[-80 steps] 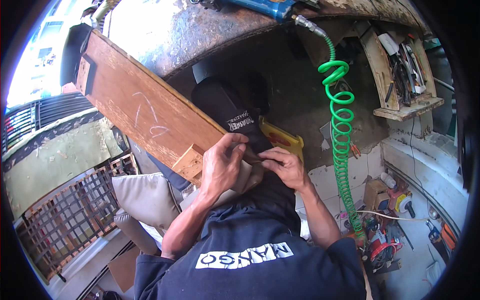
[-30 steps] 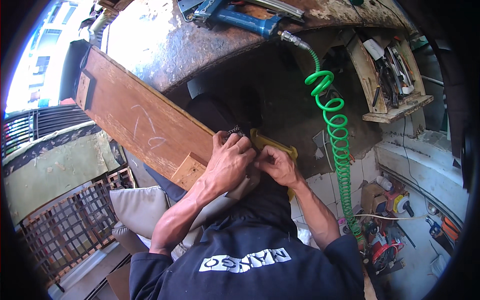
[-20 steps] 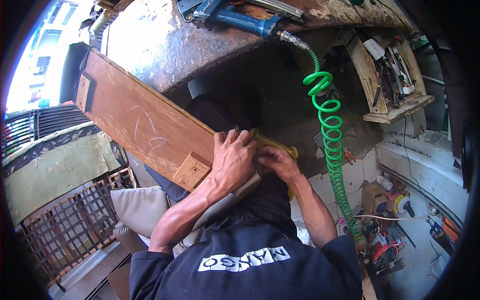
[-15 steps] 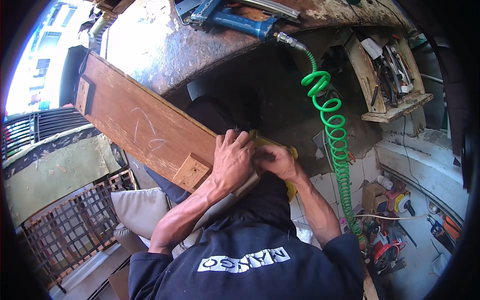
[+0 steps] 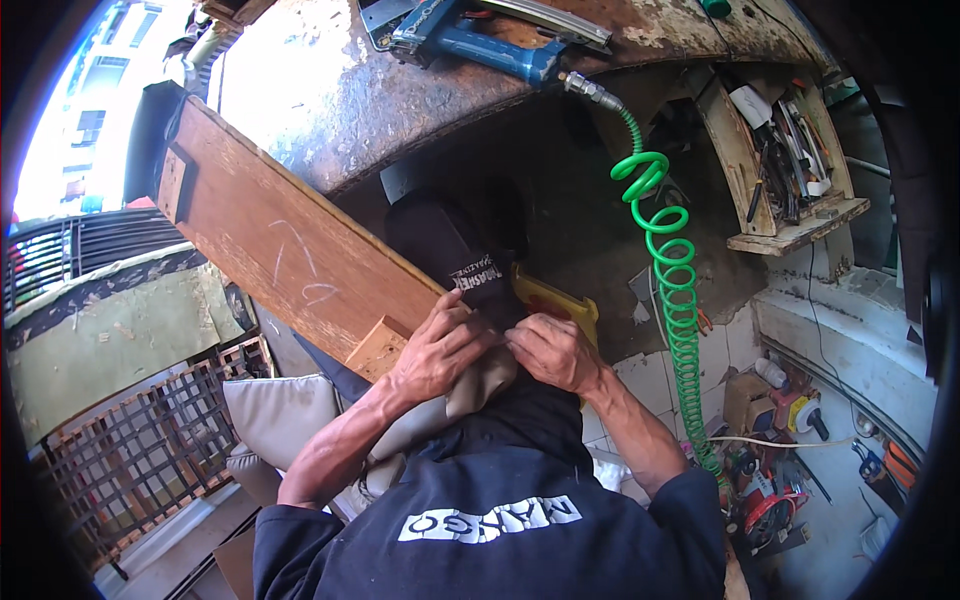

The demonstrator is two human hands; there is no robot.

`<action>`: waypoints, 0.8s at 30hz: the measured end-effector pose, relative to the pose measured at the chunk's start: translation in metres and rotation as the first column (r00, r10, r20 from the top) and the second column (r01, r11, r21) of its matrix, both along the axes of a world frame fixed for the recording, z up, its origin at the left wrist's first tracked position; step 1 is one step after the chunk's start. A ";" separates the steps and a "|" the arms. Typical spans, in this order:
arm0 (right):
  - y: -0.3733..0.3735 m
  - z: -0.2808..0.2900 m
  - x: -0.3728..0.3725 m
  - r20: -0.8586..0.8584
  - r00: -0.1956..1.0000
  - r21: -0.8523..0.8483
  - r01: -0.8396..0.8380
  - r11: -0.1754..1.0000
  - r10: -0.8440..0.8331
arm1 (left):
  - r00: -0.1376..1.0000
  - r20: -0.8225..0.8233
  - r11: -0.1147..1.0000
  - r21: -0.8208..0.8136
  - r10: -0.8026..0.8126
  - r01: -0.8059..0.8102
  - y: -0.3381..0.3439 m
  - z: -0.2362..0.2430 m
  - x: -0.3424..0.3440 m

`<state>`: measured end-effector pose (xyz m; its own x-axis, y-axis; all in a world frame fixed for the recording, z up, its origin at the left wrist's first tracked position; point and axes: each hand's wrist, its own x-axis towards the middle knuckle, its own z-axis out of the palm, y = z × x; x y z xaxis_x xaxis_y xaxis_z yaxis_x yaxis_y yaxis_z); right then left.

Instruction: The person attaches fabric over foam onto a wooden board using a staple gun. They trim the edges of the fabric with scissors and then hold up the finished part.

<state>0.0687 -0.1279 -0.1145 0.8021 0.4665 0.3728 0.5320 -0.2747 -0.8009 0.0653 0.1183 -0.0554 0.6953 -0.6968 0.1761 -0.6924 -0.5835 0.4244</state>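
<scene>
Left hand (image 5: 437, 354), ten o'clock, right hand (image 5: 553, 352), two o'clock, both pinching grey cover (image 5: 484, 382); looks soft, light; hold edges.

L hand (image 5: 438, 357), R hand (image 5: 556, 353) pinching grey mat'l (image 5: 484, 382) nr wd panel (image 5: 300, 245)

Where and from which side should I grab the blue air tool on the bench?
Probably best by the middle of its handle, coming from the near side, over the edge of the bench. The handle is a rounded bar lying close to that edge; a metal rail runs along its far side, and the hose fitting takes up its right end.
</scene>
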 end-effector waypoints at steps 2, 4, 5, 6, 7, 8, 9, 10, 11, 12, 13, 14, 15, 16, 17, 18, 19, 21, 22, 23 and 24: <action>-0.003 -0.001 0.001 -0.143 0.981 0.025 -0.133 0.991 0.135 | 1.000 -0.007 0.999 -0.050 0.014 -0.014 0.002 -0.006 -0.006; -0.009 0.011 -0.006 -0.291 0.946 0.036 -0.136 0.990 0.140 | 0.999 0.041 0.997 -0.078 -0.023 0.026 0.005 -0.009 -0.007; -0.010 0.018 -0.011 -0.423 0.896 0.043 -0.127 0.991 0.134 | 0.999 0.042 0.997 -0.078 -0.015 0.019 0.005 -0.009 -0.004; -0.008 0.023 -0.018 -0.422 0.896 0.043 -0.134 0.990 0.140 | 0.998 0.045 0.997 -0.073 -0.032 0.035 0.004 -0.008 -0.001; -0.003 0.031 -0.028 -0.366 0.927 -0.015 -0.096 0.995 0.083 | 0.998 0.045 0.996 -0.069 -0.048 0.051 0.004 -0.007 -0.001; 0.004 0.034 -0.039 -0.355 0.934 -0.071 -0.052 0.996 0.024 | 0.998 0.047 0.996 -0.074 -0.045 0.048 0.004 -0.007 0.000; 0.011 0.038 -0.049 -0.342 0.939 -0.124 -0.012 0.992 -0.032 | 0.998 0.043 0.995 -0.089 -0.047 0.051 0.005 -0.008 0.000; 0.015 0.032 -0.056 -0.345 0.938 -0.130 -0.013 0.991 -0.033 | 0.998 0.033 0.993 -0.106 -0.051 0.055 0.007 -0.008 -0.002; 0.019 0.022 -0.059 -0.314 0.947 -0.140 0.023 0.990 -0.066 | 0.998 0.039 0.992 -0.109 -0.056 0.060 0.008 -0.008 -0.002; 0.022 0.014 -0.062 -0.282 0.954 -0.148 0.059 0.987 -0.099 | 0.996 0.043 0.993 -0.084 -0.074 0.078 0.009 -0.007 -0.004; 0.024 0.017 -0.071 -0.305 0.945 -0.127 0.081 0.989 -0.117 | 0.996 0.038 0.995 -0.055 -0.086 0.088 0.010 -0.003 -0.007; 0.026 0.017 -0.073 -0.310 0.944 -0.125 0.080 0.989 -0.116 | 0.996 0.033 0.995 -0.053 -0.086 0.087 0.012 0.001 -0.008; 0.027 0.017 -0.074 -0.300 0.944 -0.156 0.095 0.983 -0.139 | 0.994 0.051 0.995 -0.011 -0.098 0.099 0.013 0.004 -0.007; 0.027 0.019 -0.069 -0.273 0.947 -0.192 0.119 0.974 -0.170 | 0.989 0.086 0.993 0.027 -0.118 0.116 0.013 0.007 -0.001; 0.029 0.020 -0.069 -0.262 0.949 -0.195 0.127 0.972 -0.177 | 0.988 0.096 0.992 0.024 -0.124 0.122 0.013 0.008 -0.001; 0.031 0.022 -0.071 -0.293 0.934 -0.174 0.158 0.972 -0.204 | 0.984 0.128 0.991 0.066 -0.124 0.117 0.014 0.009 -0.004; 0.033 0.023 -0.076 -0.335 0.915 -0.154 0.183 0.971 -0.225 | 0.981 0.148 0.989 0.107 -0.122 0.107 0.015 0.009 -0.011; 0.035 0.023 -0.080 -0.299 0.922 -0.223 0.185 0.957 -0.248 | 0.982 0.133 0.986 0.120 -0.134 0.119 0.019 0.008 -0.016; 0.035 0.022 -0.080 -0.257 0.929 -0.289 0.189 0.938 -0.267 | 0.982 0.122 0.982 0.134 -0.147 0.131 0.019 0.008 -0.016; 0.035 0.021 -0.081 -0.254 0.929 -0.294 0.189 0.937 -0.267 | 0.982 0.124 0.983 0.128 -0.146 0.130 0.019 0.008 -0.017; 0.034 0.019 -0.081 -0.266 0.925 -0.289 0.193 0.938 -0.273 | 0.979 0.120 0.982 0.117 -0.163 0.149 0.020 0.009 -0.017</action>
